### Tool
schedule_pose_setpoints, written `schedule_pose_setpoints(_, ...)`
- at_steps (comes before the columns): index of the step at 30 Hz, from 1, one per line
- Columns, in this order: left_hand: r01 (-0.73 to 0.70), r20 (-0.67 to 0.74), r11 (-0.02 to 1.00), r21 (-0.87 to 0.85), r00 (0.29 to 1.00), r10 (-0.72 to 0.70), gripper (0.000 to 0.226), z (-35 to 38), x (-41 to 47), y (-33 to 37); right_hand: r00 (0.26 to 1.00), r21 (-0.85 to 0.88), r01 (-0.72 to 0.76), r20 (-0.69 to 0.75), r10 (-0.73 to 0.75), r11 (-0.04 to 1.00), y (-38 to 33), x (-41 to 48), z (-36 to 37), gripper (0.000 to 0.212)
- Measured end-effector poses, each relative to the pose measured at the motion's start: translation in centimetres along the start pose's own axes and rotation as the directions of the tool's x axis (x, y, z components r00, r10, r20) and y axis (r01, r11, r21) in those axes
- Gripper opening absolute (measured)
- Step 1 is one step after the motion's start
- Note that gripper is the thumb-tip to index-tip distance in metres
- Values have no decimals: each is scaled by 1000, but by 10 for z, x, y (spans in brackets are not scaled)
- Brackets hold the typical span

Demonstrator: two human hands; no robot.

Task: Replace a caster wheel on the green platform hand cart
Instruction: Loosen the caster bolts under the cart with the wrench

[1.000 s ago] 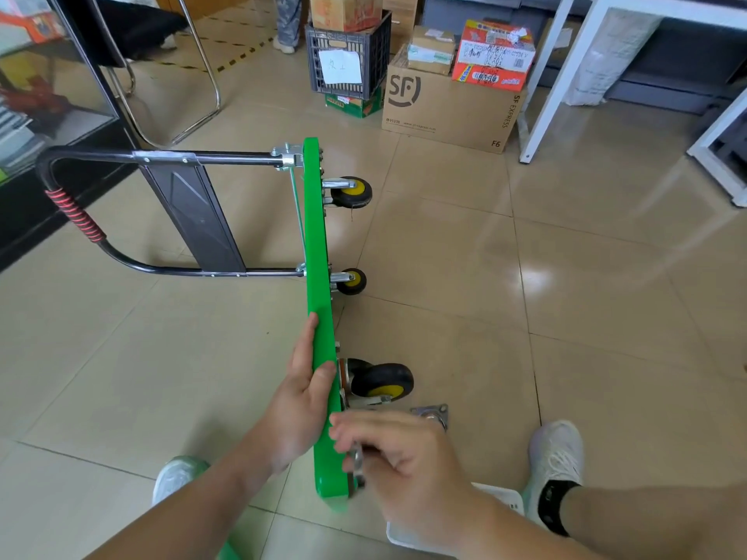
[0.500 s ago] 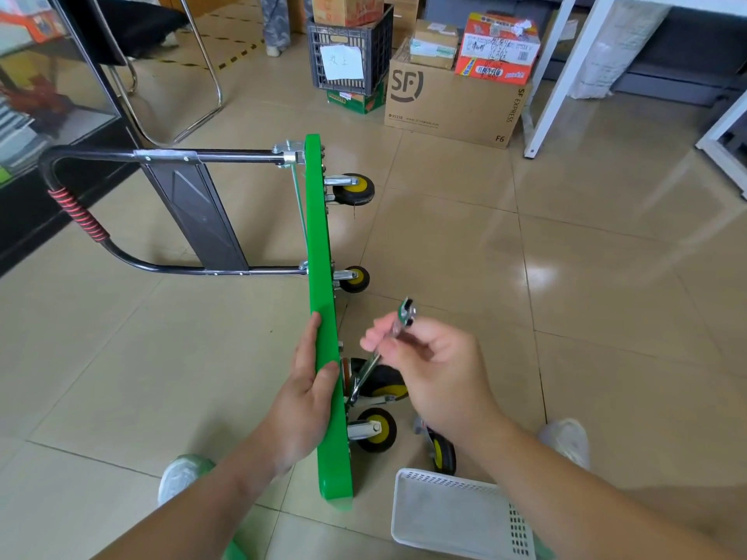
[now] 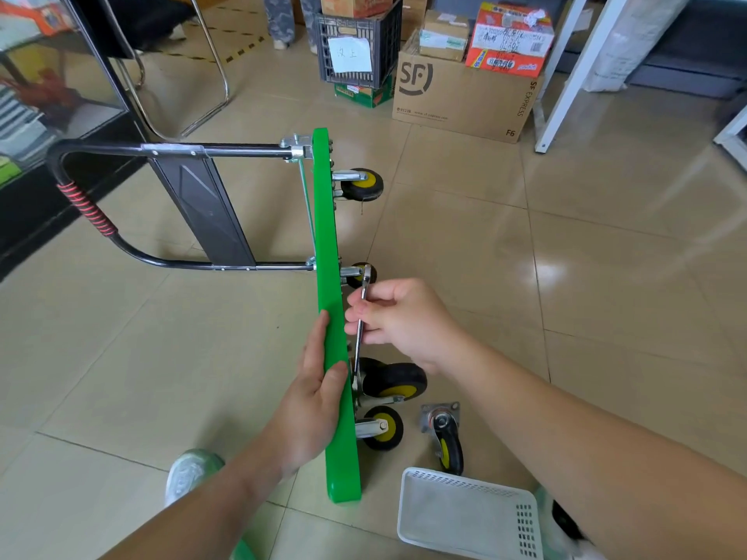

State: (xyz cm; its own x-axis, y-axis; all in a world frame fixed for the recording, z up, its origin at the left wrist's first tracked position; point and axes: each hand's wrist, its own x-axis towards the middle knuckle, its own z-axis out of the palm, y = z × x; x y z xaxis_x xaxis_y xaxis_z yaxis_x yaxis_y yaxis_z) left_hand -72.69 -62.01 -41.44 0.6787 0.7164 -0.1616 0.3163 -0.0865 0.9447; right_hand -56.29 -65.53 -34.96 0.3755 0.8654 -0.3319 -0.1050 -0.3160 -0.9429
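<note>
The green platform cart (image 3: 328, 252) stands on its side edge on the tiled floor, its black folding handle (image 3: 121, 204) lying to the left. My left hand (image 3: 315, 394) grips the cart's upper edge near its near end. My right hand (image 3: 400, 321) pinches a slim metal wrench (image 3: 361, 329), whose lower end reaches the mounting of the large black caster (image 3: 394, 379) on the underside. A smaller yellow-hubbed caster (image 3: 382, 428) sits just below it. A loose caster with its plate (image 3: 444, 436) lies on the floor to the right.
A white plastic basket (image 3: 465, 515) lies by my right foot. Two more casters (image 3: 361, 184) show at the cart's far end. Cardboard boxes (image 3: 465, 90) and a black crate (image 3: 355, 46) stand beyond, with white table legs (image 3: 566, 82) at right and a chair frame (image 3: 210, 74) at left.
My right hand came up from the cart's near end with the wrench, then moved forward along the underside. The camera tilted, bringing the loose caster and basket into view. The left hand stayed put.
</note>
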Motion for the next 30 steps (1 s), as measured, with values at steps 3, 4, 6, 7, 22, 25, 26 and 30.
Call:
schedule_pose_setpoints(3, 4, 3, 1000, 7, 1000, -4, 65, -1, 1, -1, 997, -30, -29, 70, 31, 999, -7, 4, 2, 10)
schedule_pose_setpoints(4, 7, 4, 1000, 4, 1000, -7, 65, -1, 0, -1, 995, -30, -32, 93, 35, 999, -8, 5, 1, 9)
schedule_pose_setpoints(6, 13, 4, 1000, -2, 1000, -13, 66, -1, 0, -1, 991, -16, -32, 129, 34, 999, -9, 5, 0, 9)
schedule_pose_setpoints(7, 13, 4, 1000, -1, 1000, -13, 66, -1, 0, 0, 990, -17, -28, 141, 30, 999, -8, 4, 0, 10)
schedule_pose_setpoints(22, 13, -17, 999, -36, 1000, -14, 62, 1, 0, -3, 977, -11, 215, 3, -215, 977, 27, -56, 7, 17)
schedule_pose_setpoints(25, 20, -17, 998, -59, 1000, -21, 60, 1, 2, -6, 956, -63, 295, 9, -295, 953, 42, -77, 10, 28)
schedule_pose_setpoints(26, 17, -21, 998, -64, 1000, -19, 61, 1, 2, -5, 937, -108, 348, 14, -349, 931, 49, -84, 11, 27)
schedule_pose_setpoints(30, -1, -16, 998, -58, 1000, 0, 59, 1, -1, -3, 780, -323, 615, 117, -615, 719, 79, -106, 18, 27)
